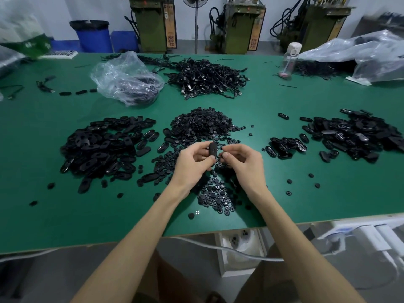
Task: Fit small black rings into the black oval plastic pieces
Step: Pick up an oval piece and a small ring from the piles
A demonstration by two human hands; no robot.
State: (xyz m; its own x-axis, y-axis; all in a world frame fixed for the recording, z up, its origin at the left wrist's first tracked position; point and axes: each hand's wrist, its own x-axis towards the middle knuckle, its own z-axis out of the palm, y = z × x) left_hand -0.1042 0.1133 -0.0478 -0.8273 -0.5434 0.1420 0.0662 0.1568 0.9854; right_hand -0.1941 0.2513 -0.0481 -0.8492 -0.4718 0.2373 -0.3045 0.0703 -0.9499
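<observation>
Left hand (192, 164) pinches oval piece (212, 149) upright above ring pile (201, 125). Right hand (242, 162) pinches small dark part (223, 154) just beside it, likely a ring, not yet seated. Large oval heap (105, 145) waits on table (262, 101); far heap (354, 136) maybe finished. Much remains.

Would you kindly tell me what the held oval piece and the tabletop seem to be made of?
Oval piece: likely moulded plastic, matte black with a faint sheen. Tabletop: seemingly a smooth green mat or laminate over a pale board whose edge shows in front.
</observation>
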